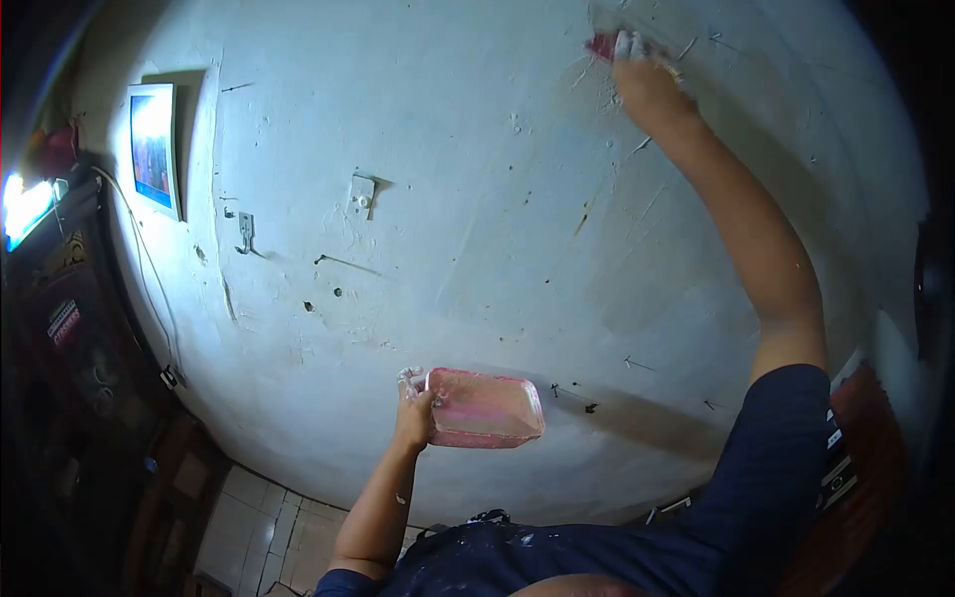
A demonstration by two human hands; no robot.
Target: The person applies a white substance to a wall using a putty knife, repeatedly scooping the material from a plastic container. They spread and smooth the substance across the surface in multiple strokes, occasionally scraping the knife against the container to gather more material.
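Observation:
My left hand (414, 406) grips the near-left end of a pink rectangular plastic tub (485, 439), thumb over its rim and white smears on the fingers. The tub is tilted so its inside, coated with pale residue, faces me. High at the upper right, my right hand (645, 82) is closed around a red-handled putty knife (602, 45). The knife's pale blade lies close against the light blue wall (428, 129), slightly smeared by motion. White material coats the fingers of this hand too.
Nails and hooks stick out of the wall, among them a metal hook (245, 231) and a small white bracket (362, 194). A framed picture (153, 147) hangs at the left, beside a lit lamp (28, 209) and a loose cable (139, 234). Dark furniture (75, 398) stands below.

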